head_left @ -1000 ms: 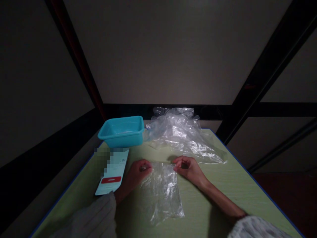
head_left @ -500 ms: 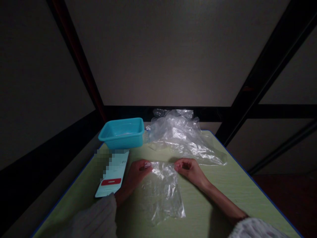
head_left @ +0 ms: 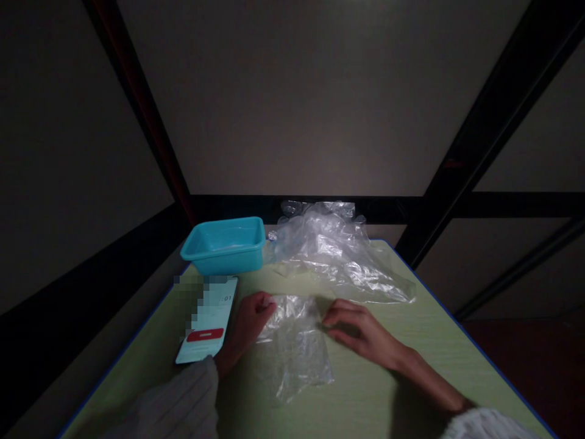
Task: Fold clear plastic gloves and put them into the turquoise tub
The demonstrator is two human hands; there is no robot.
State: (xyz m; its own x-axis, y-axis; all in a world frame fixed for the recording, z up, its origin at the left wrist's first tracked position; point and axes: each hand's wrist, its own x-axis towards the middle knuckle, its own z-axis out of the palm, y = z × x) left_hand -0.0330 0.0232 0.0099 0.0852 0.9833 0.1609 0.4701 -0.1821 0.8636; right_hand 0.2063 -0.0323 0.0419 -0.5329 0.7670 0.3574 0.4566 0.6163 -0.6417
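A thin, crinkled piece of clear plastic (head_left: pixel 295 347) lies roughly flat on the table in front of me; I cannot tell if it is a bag or a disposable glove. At its far left corner, my left hand (head_left: pixel 253 317) pinches it between thumb and fingers. My right hand (head_left: pixel 361 329) is just beside its right edge, thumb and fingers apart, with nothing visible between them. Behind both hands spreads a heap of similar clear plastic (head_left: pixel 333 250), some of it with rounded, finger-like lobes.
A turquoise plastic basin (head_left: pixel 228 262) stands at the table's back left. Nearer me, a phone (head_left: pixel 208 323) with a lit screen lies beside my left wrist. The pale green table (head_left: pixel 365 402) has blue edging and stands against a wall panel (head_left: pixel 297 122).
My right hand has let go of the plastic's far right corner and shifted slightly right and nearer me. The plastic's near edge has drawn a little away from me. My left hand keeps its pinch.
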